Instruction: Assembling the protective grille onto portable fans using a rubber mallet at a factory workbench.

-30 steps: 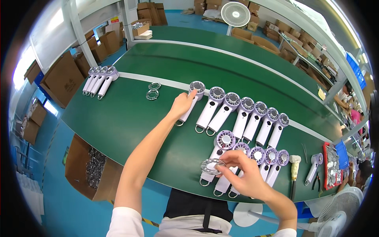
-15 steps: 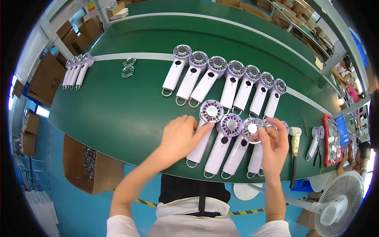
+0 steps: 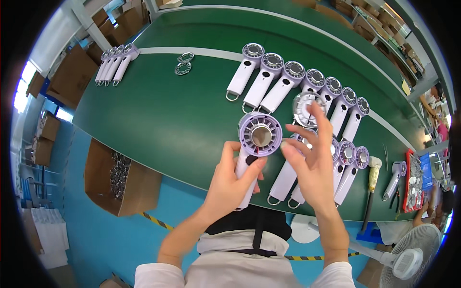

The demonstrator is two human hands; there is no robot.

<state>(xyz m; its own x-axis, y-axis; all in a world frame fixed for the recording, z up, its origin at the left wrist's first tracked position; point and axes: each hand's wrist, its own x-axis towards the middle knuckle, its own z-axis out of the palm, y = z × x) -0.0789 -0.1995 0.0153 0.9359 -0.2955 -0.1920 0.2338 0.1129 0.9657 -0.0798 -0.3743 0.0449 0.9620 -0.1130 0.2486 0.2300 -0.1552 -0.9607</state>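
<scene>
A white-and-purple handheld fan (image 3: pixel 260 136) is raised over the near table edge, its round head facing up without a silver front grille. My left hand (image 3: pixel 231 180) is wrapped around its handle. Beside the fan head, my right hand (image 3: pixel 312 165) has a silver ring grille (image 3: pixel 302 111) at its upper fingers, one finger lying across the ring. The thumb of that hand is near the fan head's rim, and its exact grip on the grille is partly hidden. Below and behind this hand lie several more handheld fans (image 3: pixel 283 182), partly covered by it.
A row of several grille-fitted fans (image 3: pixel 240 79) lies farther back on the green table (image 3: pixel 158 110). Two loose grilles (image 3: pixel 183 68) and a fan group (image 3: pixel 126 65) are at left. A mallet (image 3: pixel 372 177), pliers and a red tray (image 3: pixel 412 180) lie right. A carton (image 3: pixel 144 185) stands below.
My left hand has taken up a fan by its handle and lifted it. My right hand has moved left, and a silver grille now shows raised at its fingers. The view has shifted.
</scene>
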